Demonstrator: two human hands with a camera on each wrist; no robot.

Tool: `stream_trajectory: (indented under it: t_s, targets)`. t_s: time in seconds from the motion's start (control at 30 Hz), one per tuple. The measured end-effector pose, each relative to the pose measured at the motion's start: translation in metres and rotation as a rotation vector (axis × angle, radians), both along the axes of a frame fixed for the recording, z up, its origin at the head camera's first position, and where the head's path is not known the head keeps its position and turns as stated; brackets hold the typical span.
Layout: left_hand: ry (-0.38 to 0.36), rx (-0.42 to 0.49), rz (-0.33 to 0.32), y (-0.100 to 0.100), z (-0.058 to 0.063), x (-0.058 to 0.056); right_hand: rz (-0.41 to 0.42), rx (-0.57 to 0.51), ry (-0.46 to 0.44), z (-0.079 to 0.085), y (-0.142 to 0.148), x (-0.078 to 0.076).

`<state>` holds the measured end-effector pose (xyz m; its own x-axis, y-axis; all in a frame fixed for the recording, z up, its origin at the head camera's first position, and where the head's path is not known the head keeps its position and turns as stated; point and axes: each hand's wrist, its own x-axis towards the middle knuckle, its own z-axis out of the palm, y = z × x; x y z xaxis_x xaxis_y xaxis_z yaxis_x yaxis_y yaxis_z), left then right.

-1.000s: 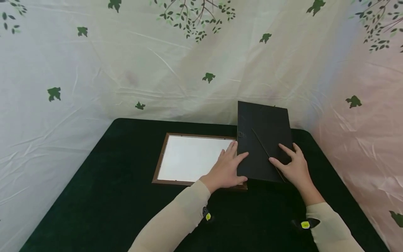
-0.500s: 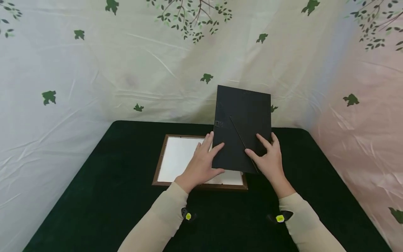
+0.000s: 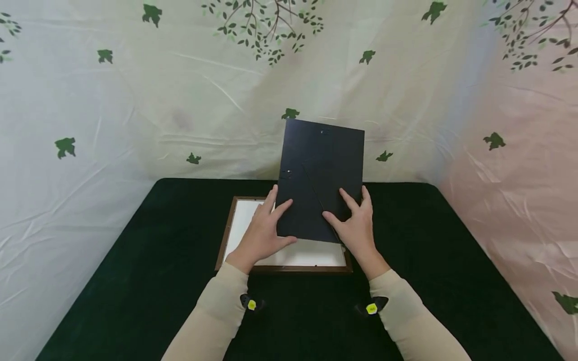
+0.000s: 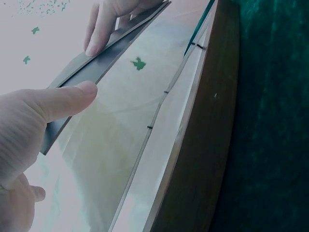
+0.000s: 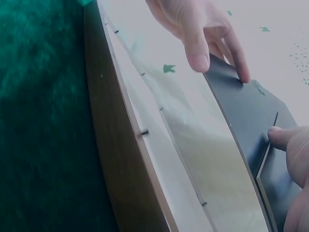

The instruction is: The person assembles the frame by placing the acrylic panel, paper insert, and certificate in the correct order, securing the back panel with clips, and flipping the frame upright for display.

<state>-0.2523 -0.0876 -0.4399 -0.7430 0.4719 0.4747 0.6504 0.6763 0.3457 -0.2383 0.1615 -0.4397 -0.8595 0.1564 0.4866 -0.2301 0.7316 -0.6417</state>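
Observation:
A black picture frame backing board (image 3: 322, 175) with a slanting stand leg is tilted upright, raised over the wooden picture frame (image 3: 300, 269). My left hand (image 3: 258, 233) holds its left edge, thumb near the lower corner and index finger across the black face. On the right side, my right hand (image 3: 358, 225) grips the board with thumb beside the stand leg (image 5: 263, 166). The frame lies flat, its inside showing a white, shiny surface (image 3: 311, 254); the board hides its far right part. Small dark tabs (image 5: 145, 132) stick out along the frame's inner edge in the right wrist view.
Dark green cloth (image 3: 135, 281) covers the table around the frame. Pale fabric (image 3: 217, 115) printed with leaves hangs behind the table and along both sides. A dark band with a yellow-green tag (image 3: 372, 308) sits on each wrist.
Both hands have carried the backing board left, from beside the frame's right end to over it, and a little higher. The frame has stayed in place on the table.

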Motion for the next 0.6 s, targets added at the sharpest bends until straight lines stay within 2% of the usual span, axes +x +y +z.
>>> stream_trajectory:
  t_s: [0.17, 0.43, 0.6]
  targets:
    - [-0.024, 0.006, 0.028, -0.008, -0.002, -0.003, -0.014, -0.01, 0.034, -0.006, -0.012, -0.001]
    - [-0.084, 0.045, 0.023, -0.01, -0.005, -0.005, -0.045, -0.083, 0.108, -0.011, -0.019, -0.001]
    - [-0.051, 0.045, 0.024, -0.01, -0.005, -0.007, -0.036, -0.127, 0.141, -0.013, -0.019, -0.002]
